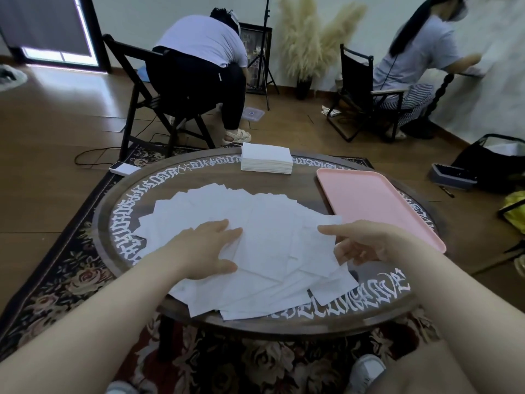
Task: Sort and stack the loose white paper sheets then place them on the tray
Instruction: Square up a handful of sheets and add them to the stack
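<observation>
Across the middle of a round dark wooden table (284, 327) with white lettering painted around its rim lies a loose spread of white paper sheets (255, 211), overlapping at many angles and reaching from the table's centre to its near edge, where a few corners overhang. The left hand (203, 250) rests flat on the left part of the spread, fingers straight and slightly splayed, pressing on the paper without curling round any sheet. The right hand (366, 241) is at the right edge of the spread, forefinger stretched out over the sheets and the other fingers bent beneath; they seem to be touching a sheet's edge, but whether they pinch it cannot be told.

To the right, a pink tray (372, 200) sits on the table with its near corner jutting past the rim, just beside the spread. At the far edge stands a neat stack of white paper (267, 159), well apart from the loose sheets.

Beyond the table, two people sit on dark folding chairs with their backs turned. Between them stand a tripod (265, 52) and a vase of pampas grass (309, 44). A white device (123, 168) lies on the floor at far left of the table, and a black bag (494, 163) sits on the floor at right. A floral rug (65, 280) lies under the table.
</observation>
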